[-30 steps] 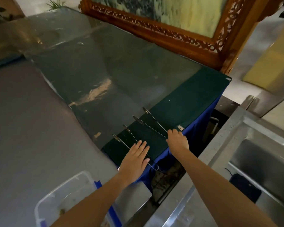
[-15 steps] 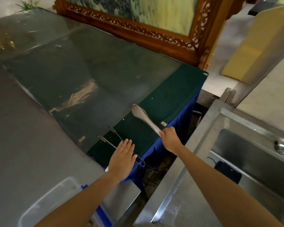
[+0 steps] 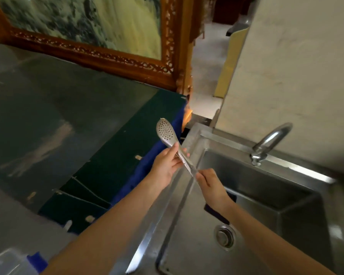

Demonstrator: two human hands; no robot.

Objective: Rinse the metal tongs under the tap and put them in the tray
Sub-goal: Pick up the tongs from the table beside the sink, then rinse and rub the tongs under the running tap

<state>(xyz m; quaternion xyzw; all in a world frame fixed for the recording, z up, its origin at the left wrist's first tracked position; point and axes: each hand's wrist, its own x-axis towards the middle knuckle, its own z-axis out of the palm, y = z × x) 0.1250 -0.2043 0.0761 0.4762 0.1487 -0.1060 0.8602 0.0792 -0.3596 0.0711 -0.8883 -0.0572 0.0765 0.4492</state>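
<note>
Head view, and both hands are on the metal tongs [image 3: 172, 143], held in the air over the left rim of the steel sink [image 3: 193, 139]. Left hand [image 3: 165, 162] wraps its fingers round the middle of the shaft; right hand [image 3: 210, 182] pinches the handle end, just above the basin's near-left edge. Perforated spoon head points up and away, left of the sink, over the blue cloth edge of the green-topped table [image 3: 111, 155]. Tap [image 3: 270, 141] sits at the sink's far rim, well right of the tongs. Drain [image 3: 224, 236] lies in the basin, nearer the camera. A clear plastic tray [image 3: 8, 262] peeks in far left of the sink.
</note>
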